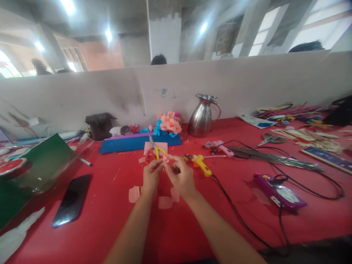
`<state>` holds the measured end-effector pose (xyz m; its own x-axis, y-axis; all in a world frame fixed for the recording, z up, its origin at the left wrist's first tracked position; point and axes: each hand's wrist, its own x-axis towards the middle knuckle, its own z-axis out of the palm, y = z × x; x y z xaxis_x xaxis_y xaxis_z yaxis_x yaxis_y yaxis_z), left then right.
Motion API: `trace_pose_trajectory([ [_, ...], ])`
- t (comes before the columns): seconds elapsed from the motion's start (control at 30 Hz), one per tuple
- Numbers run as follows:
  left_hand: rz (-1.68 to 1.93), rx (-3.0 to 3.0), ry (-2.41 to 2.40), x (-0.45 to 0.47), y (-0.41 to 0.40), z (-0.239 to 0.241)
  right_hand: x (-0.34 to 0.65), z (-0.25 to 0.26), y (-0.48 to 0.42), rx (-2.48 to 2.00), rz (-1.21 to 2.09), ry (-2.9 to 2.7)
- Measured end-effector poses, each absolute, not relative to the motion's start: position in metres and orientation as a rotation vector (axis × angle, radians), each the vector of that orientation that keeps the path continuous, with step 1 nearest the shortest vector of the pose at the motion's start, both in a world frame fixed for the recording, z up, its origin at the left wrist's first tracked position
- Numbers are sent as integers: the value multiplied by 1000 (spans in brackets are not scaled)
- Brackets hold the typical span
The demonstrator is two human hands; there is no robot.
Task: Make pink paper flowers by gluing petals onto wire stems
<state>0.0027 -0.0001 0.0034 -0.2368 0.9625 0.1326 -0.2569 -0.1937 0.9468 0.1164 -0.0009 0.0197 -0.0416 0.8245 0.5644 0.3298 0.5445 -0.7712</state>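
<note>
Between the fingertips of both hands is a small pink paper flower [165, 158]. My left hand [152, 175] pinches it from the left, and my right hand [181, 175] grips its right side. Just beyond my fingers lie pliers [157, 150] with yellow and red-orange handles, partly over a pink paper stack [162, 146]. Loose pink paper pieces [165, 202] rest on the red table below my hands. To the right of my right hand lies a yellow glue gun [203, 165] with a black cord.
A bunch of pink and blue paper flowers [170, 124] and a steel jug [202, 116] stand by the wall. A phone [72, 200] lies left. Rightward are a purple power strip [280, 192], wires [277, 158], scissors [272, 138] and trailing cords.
</note>
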Motion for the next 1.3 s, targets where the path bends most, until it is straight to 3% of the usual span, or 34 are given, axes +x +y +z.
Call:
trace_pose_trajectory([
  [1.3, 1632, 957, 999, 4, 0, 7, 121, 16, 1, -999, 460, -1735],
])
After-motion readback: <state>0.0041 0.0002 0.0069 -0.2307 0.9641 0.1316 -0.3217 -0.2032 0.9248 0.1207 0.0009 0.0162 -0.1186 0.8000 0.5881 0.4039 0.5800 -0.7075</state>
